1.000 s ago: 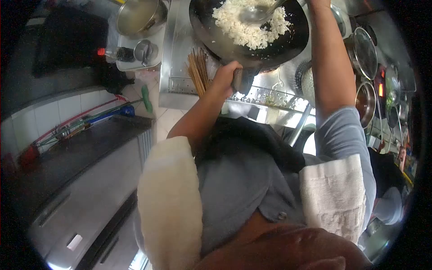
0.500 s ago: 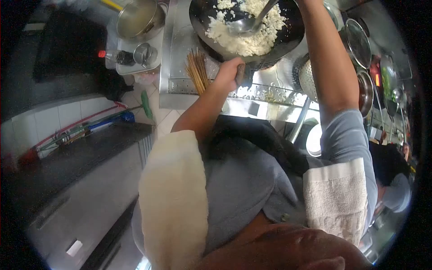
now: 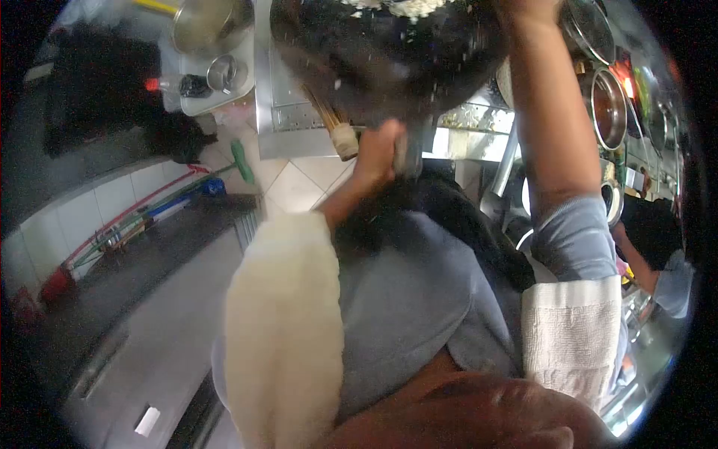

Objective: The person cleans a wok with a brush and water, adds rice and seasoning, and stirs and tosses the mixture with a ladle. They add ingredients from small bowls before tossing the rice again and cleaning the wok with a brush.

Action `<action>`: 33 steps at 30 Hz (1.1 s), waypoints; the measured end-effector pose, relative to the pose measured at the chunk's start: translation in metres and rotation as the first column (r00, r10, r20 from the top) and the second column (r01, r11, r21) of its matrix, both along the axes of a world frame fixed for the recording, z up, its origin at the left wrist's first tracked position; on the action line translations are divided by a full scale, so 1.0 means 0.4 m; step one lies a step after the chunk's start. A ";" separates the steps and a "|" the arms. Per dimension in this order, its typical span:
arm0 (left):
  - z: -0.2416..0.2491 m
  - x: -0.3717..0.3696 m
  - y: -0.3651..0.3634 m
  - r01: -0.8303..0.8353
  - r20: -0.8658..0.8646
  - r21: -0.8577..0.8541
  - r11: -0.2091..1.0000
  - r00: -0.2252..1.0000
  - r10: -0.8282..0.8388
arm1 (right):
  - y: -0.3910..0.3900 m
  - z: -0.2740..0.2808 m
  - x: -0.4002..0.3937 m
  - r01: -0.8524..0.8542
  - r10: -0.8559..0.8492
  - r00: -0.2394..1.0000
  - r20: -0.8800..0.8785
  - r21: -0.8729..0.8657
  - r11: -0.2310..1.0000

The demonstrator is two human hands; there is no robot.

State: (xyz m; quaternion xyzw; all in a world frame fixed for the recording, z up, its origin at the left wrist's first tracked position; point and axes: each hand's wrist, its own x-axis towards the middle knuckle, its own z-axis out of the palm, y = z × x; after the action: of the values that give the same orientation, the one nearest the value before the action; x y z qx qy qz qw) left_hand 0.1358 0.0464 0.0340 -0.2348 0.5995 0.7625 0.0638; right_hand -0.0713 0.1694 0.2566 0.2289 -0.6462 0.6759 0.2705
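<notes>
My left hand (image 3: 380,153) is wrapped round the short handle (image 3: 408,153) of a large dark wok (image 3: 396,75). The wok is blurred and tilted, with much of its dark surface facing me. White cooked rice (image 3: 411,7) shows at the top edge of the view, and small white bits are scattered across the wok. My right hand (image 3: 531,10) is at the top edge, beside the wok's right side. Its fingers are cut off and blurred, and no ladle shows now. A bamboo wok brush (image 3: 344,141) with a bound end lies left of the wok, near my left hand.
To the left, a tray (image 3: 202,108) holds a metal cup (image 3: 223,73), a red-capped bottle (image 3: 168,84) and a pot (image 3: 213,26). Pots (image 3: 606,108) and a strainer (image 3: 591,30) stand at right. Further right, a co-worker's arm (image 3: 636,258) shows. A dark counter (image 3: 149,269) runs along the left.
The wok has come up and towards me, tilting and blurring. Most of the rice and the metal ladle have gone from sight. My left hand has kept hold of the handle.
</notes>
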 end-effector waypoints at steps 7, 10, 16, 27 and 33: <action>0.004 -0.228 -0.021 -0.057 0.201 0.460 0.886 0.979 -0.042 | -0.033 -0.013 0.069 0.348 -0.352 0.936 -0.002 0.156 0.925; 0.053 -0.160 -0.004 -0.035 0.242 0.374 0.927 0.968 -0.060 | -0.028 -0.116 -0.120 0.403 -0.370 0.899 -0.236 0.112 0.908; -0.003 -0.105 -0.010 -0.149 0.222 0.436 0.888 0.974 0.054 | -0.004 0.110 0.004 -0.037 0.028 0.993 -0.112 -0.080 0.996; -0.070 -0.321 -0.055 0.006 0.174 0.474 0.881 0.980 -0.100 | -0.035 -0.023 -0.155 0.033 -0.016 0.992 0.126 -0.134 0.990; -0.064 -0.330 -0.053 -0.063 0.202 0.452 0.890 0.979 -0.034 | -0.014 -0.002 -0.222 -0.001 -0.005 0.974 0.225 0.028 1.000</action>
State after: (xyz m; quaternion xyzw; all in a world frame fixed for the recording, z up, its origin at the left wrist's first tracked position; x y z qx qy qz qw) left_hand 0.0038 0.0250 0.0082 -0.2948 0.3922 0.8541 0.1727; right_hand -0.1602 0.1637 0.2556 0.1540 -0.6825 0.6880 0.1928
